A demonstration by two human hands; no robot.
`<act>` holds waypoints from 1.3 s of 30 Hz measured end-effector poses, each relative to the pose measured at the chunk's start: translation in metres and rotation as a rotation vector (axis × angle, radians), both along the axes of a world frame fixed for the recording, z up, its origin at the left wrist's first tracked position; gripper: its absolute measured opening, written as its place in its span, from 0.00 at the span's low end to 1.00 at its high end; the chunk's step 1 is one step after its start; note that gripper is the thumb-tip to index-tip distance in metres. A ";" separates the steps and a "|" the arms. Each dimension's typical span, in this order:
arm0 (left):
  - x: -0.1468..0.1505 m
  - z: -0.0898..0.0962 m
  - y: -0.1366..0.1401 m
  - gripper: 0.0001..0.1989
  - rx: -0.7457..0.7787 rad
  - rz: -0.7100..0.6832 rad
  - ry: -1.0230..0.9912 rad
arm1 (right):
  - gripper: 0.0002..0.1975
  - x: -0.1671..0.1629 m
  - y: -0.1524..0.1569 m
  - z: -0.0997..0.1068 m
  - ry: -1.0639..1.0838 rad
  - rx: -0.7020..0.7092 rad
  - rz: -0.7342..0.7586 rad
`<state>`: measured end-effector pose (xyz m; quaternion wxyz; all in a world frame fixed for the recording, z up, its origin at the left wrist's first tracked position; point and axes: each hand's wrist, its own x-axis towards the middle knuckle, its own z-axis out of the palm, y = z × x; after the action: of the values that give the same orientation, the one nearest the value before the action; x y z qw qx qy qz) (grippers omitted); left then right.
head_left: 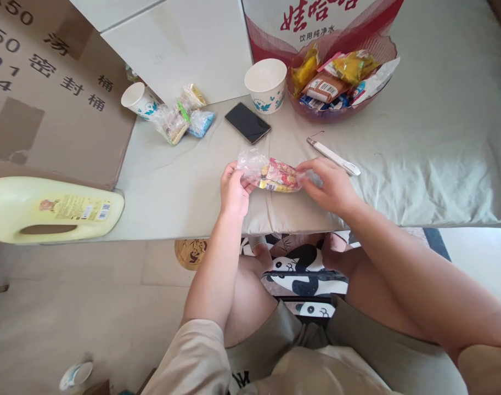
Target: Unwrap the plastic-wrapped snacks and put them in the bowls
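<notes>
Between my two hands a red and yellow snack packet [280, 174] in clear plastic is held just over the cloth-covered surface, near its front edge. My left hand [236, 191] pinches the crinkled clear plastic at the packet's left end. At the right end, my right hand [329, 182] has its fingers closed on the plastic. A white utility knife [335, 156] lies beyond my right hand, and a dark phone [248, 123] lies flat beyond the packet.
A pink glass bowl [322, 112] full of wrapped snacks stands at the back, beside an upright paper cup [265, 82]. Another paper cup [139, 100] leans near several small packets [184, 115]. A yellow jug [11, 208] lies at the left by a cardboard box [69, 142].
</notes>
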<state>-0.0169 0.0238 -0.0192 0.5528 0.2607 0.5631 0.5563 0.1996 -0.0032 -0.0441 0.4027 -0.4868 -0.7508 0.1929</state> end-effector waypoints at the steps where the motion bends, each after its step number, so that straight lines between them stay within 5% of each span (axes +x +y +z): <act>1: -0.004 0.001 0.000 0.10 -0.009 0.027 0.032 | 0.11 0.003 0.001 0.000 0.018 0.002 -0.052; 6: -0.027 -0.001 -0.005 0.09 0.013 0.068 0.279 | 0.21 0.016 -0.002 0.002 0.068 -0.029 -0.208; 10: -0.035 -0.002 -0.009 0.07 0.011 0.049 0.274 | 0.28 0.017 -0.012 0.007 0.011 -0.114 -0.152; 17: -0.027 -0.005 -0.016 0.04 0.212 -0.133 0.618 | 0.09 0.002 -0.034 0.026 -0.303 0.029 -0.111; 20: -0.028 -0.003 -0.015 0.04 0.199 -0.052 0.561 | 0.11 0.001 -0.043 0.035 -0.321 0.033 0.030; 23: -0.033 0.002 -0.013 0.12 0.156 -0.025 0.364 | 0.14 0.006 -0.050 0.036 -0.363 -0.162 0.254; 27: -0.038 0.001 -0.016 0.14 -0.018 -0.224 0.432 | 0.18 0.010 -0.050 0.027 -0.414 -0.344 0.137; 32: -0.032 -0.007 -0.024 0.07 0.085 -0.551 0.805 | 0.22 0.003 -0.037 0.020 -0.405 -0.184 -0.072; 35: -0.019 -0.003 -0.028 0.10 0.212 -0.563 0.660 | 0.28 -0.004 -0.030 0.019 -0.299 -0.098 0.007; 39: -0.002 0.009 -0.035 0.13 0.089 -0.524 0.138 | 0.42 -0.010 -0.028 0.018 -0.149 -0.203 0.142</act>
<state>-0.0190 -0.0116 -0.0097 0.6261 0.4588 0.4878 0.3995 0.1897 -0.0314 -0.0262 0.2799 -0.4836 -0.7877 0.2595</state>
